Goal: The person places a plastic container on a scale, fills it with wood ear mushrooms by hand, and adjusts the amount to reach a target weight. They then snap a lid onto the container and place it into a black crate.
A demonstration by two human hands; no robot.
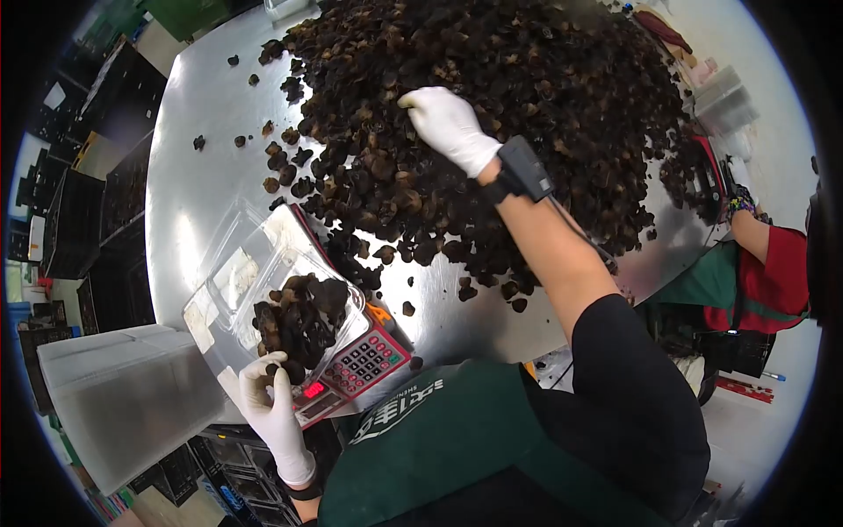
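Looks like loading step at scale [358, 362], partway through: pieces [299, 316] heaped in clear box [303, 262] on top, red display lit. Left hand [274, 408], gloved, at box's near edge, fingertips pinching dark piece [274, 371]. Right hand [446, 125], gloved, over big pile [527, 79] on steel bench [198, 101], fingers curled; can't tell whether anything's in them. Next move calls, I'd judge, for small pick from pile, light touch at box, no leaning on scale. Co-worker [777, 272] off to right.
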